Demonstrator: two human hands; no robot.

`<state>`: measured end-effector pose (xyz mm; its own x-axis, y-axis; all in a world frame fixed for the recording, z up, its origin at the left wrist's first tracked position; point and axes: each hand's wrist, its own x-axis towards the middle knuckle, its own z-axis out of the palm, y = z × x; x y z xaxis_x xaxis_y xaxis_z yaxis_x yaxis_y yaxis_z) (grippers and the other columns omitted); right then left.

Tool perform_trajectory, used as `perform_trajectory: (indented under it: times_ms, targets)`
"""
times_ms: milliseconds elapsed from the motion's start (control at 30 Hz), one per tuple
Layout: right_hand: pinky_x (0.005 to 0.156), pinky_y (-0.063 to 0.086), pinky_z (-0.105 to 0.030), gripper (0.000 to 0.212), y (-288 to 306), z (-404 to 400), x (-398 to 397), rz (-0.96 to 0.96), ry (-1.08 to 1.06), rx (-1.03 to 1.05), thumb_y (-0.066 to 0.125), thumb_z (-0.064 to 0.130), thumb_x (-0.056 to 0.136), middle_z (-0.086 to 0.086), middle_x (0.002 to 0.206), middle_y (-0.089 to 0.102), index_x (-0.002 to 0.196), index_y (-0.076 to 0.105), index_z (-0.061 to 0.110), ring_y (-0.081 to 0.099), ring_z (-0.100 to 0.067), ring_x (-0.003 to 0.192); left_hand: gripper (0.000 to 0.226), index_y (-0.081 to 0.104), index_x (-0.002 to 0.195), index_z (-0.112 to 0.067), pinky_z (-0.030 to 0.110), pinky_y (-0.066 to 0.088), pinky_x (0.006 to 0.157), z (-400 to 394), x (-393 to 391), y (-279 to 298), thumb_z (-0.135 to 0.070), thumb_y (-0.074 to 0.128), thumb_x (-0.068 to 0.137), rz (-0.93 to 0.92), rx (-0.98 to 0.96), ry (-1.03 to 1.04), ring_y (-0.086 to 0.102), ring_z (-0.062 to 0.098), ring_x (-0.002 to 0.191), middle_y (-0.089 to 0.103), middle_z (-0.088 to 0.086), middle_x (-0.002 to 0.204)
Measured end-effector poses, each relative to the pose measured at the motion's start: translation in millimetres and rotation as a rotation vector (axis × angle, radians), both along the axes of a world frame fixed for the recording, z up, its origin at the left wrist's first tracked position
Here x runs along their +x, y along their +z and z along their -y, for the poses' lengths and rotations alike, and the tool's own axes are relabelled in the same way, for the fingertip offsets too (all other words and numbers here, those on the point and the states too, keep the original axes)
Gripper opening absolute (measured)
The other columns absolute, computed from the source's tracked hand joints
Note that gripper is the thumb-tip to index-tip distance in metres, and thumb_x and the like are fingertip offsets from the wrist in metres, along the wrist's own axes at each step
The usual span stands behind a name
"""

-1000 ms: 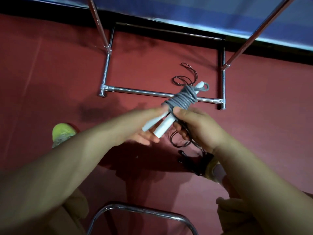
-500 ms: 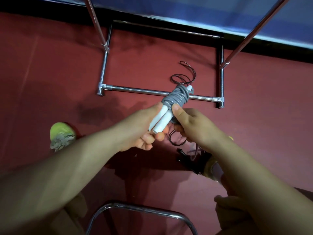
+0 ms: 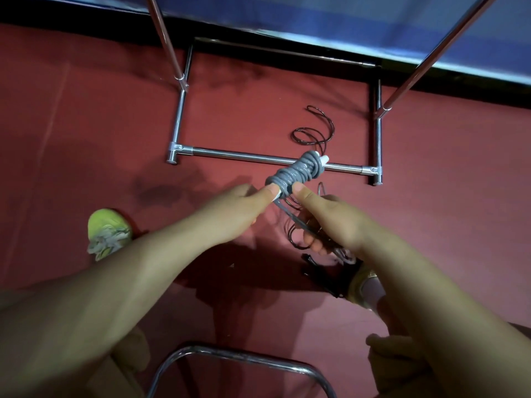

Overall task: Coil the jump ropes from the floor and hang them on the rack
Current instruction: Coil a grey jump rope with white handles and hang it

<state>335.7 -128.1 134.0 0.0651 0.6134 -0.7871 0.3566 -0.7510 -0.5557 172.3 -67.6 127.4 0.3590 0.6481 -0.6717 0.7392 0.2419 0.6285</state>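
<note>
A grey jump rope [image 3: 298, 171] is wound in a tight bundle round its white handles, held in the air above the rack's base bar. My left hand [image 3: 238, 211] grips the near end of the bundle, thumb on the wraps. My right hand [image 3: 327, 219] holds the bundle from the right and a loose grey strand runs down through its fingers. A second, dark jump rope [image 3: 313, 133] lies in loose loops on the red floor, passing under the bar to black handles [image 3: 321, 274] by my right foot. The chrome rack [image 3: 250, 157] stands ahead.
The rack's two uprights [image 3: 165, 41] rise toward a blue wall panel at the top. A curved chrome tube [image 3: 238, 356] sits at the bottom centre. My green shoe [image 3: 107, 232] is at the left; the other shoe [image 3: 363, 285] is beside the black handles.
The white handles that stuck out toward me are now almost covered by my hands. The small loop at the bundle's far tip is gone and a grey strand now runs through my right hand.
</note>
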Motion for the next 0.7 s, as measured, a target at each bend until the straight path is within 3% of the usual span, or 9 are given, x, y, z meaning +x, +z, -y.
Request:
perform_trajectory:
  times_ms: [100,267,467,533,600,700]
  targets:
    - [0.038,0.038,-0.017,0.062,3,0,2,-0.064,-0.070,0.009,0.039,0.065,0.089,-0.004,0.056,0.060,0.082,0.060,0.007,0.051,-0.011,0.038,0.048,0.061,0.093,-0.010,0.037,0.045,0.075,-4,-1,0,-0.056,0.047,0.090,-0.061,0.093,-0.030,0.057,0.027,0.081,0.063,0.006,0.086]
    - [0.044,0.039,-0.023,0.055,-5,0,1,-0.199,-0.154,0.032,0.046,0.060,0.089,-0.008,0.065,0.065,0.088,0.064,0.007,0.053,-0.015,0.048,0.035,0.055,0.089,-0.023,0.030,0.036,0.060,-4,-4,6,-0.057,0.056,0.080,-0.160,0.171,-0.112,0.053,0.016,0.074,0.055,-0.004,0.081]
    - [0.046,0.029,-0.028,0.041,-9,1,-2,-0.255,-0.290,0.166,0.058,0.046,0.089,-0.010,0.061,0.056,0.074,0.062,0.008,0.042,-0.020,0.049,0.038,0.049,0.093,-0.024,0.026,0.032,0.056,-4,-5,8,-0.053,0.066,0.075,-0.128,0.360,-0.154,0.046,0.005,0.071,0.048,-0.011,0.082]
    - [0.046,0.027,-0.030,0.045,-9,1,-3,-0.270,-0.297,0.219,0.063,0.047,0.084,-0.018,0.065,0.052,0.073,0.062,0.002,0.038,-0.024,0.051,0.041,0.048,0.092,-0.023,0.029,0.033,0.058,-4,-6,7,-0.054,0.068,0.073,-0.116,0.368,-0.169,0.048,0.010,0.071,0.050,-0.009,0.083]
    - [0.046,0.026,-0.030,0.049,-10,0,-3,-0.273,-0.299,0.266,0.063,0.045,0.076,-0.020,0.067,0.051,0.077,0.062,-0.005,0.036,-0.026,0.053,0.044,0.051,0.088,-0.022,0.032,0.037,0.062,-6,-8,4,-0.058,0.068,0.069,-0.075,0.279,-0.169,0.052,0.016,0.072,0.055,-0.006,0.082]
    - [0.044,0.027,-0.026,0.030,-9,-2,0,-0.293,-0.325,0.298,0.063,0.035,0.073,-0.019,0.068,0.049,0.070,0.060,0.005,0.037,-0.022,0.051,0.047,0.064,0.087,-0.019,0.035,0.049,0.070,-10,-6,11,-0.062,0.064,0.069,0.229,-0.232,0.087,0.063,0.018,0.071,0.068,0.004,0.083]
